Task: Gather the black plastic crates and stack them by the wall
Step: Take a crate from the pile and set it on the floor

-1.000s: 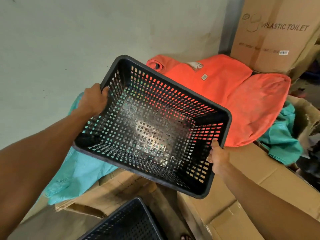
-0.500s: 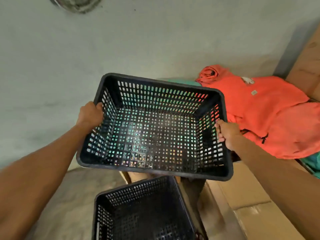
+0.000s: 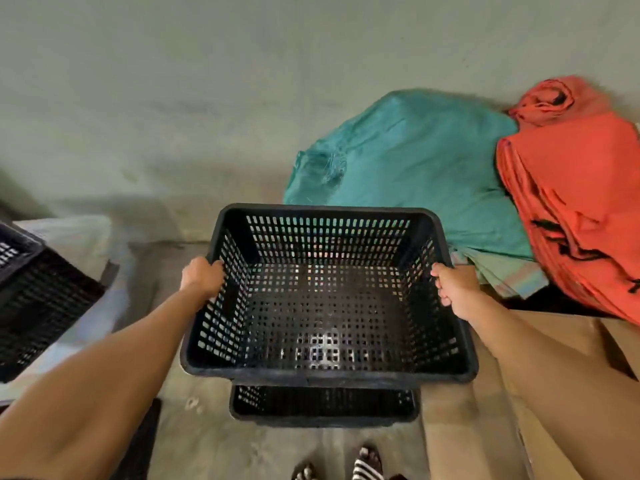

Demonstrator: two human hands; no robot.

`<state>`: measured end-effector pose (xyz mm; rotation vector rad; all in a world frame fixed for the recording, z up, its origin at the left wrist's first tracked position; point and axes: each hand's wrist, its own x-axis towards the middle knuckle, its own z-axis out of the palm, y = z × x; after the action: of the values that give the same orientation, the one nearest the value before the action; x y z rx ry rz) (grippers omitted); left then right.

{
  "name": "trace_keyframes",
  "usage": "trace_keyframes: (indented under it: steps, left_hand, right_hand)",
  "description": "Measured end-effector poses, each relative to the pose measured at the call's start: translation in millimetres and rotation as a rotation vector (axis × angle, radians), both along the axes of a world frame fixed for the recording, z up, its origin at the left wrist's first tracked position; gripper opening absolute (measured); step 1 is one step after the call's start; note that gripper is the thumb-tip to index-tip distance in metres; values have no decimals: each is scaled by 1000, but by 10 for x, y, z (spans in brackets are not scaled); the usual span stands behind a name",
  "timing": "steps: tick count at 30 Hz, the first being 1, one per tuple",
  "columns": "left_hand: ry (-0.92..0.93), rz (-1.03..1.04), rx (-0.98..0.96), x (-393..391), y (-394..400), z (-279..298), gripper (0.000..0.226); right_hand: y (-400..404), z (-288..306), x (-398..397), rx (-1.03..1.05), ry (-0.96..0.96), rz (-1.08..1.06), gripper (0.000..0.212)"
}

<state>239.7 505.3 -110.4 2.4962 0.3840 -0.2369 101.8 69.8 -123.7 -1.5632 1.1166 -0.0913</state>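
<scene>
Held level at frame centre over a second black crate [image 3: 323, 405] on the floor, the perforated black plastic crate [image 3: 327, 292] looks light and stiff, so the left hand [image 3: 202, 277] and right hand [image 3: 455, 289], closed on opposite rims, seem well placed.

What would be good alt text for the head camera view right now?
Two bare hands, left hand and right hand, grip the side rims of an empty black crate directly above a second crate on the floor. Teal cloth and orange cloth lie by the wall; another black crate sits at left.
</scene>
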Motion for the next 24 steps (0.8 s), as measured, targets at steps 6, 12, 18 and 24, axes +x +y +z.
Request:
trace_keyframes:
  steps: [6, 12, 18, 24]
  left_hand:
    - [125, 40, -195, -144, 156, -446, 15]
    - [195, 56, -407, -220, 200, -714, 20]
    - [146, 110, -340, -337, 221, -807, 32]
    - [216, 101, -425, -393, 299, -819, 30]
  right_hand:
    - [146, -464, -158, 34, 122, -37, 13]
    - [209, -563, -339, 10, 114, 101, 27]
    - [222, -566, -404, -63, 153, 197, 50]
    - [157, -567, -422, -40, 212, 275, 52]
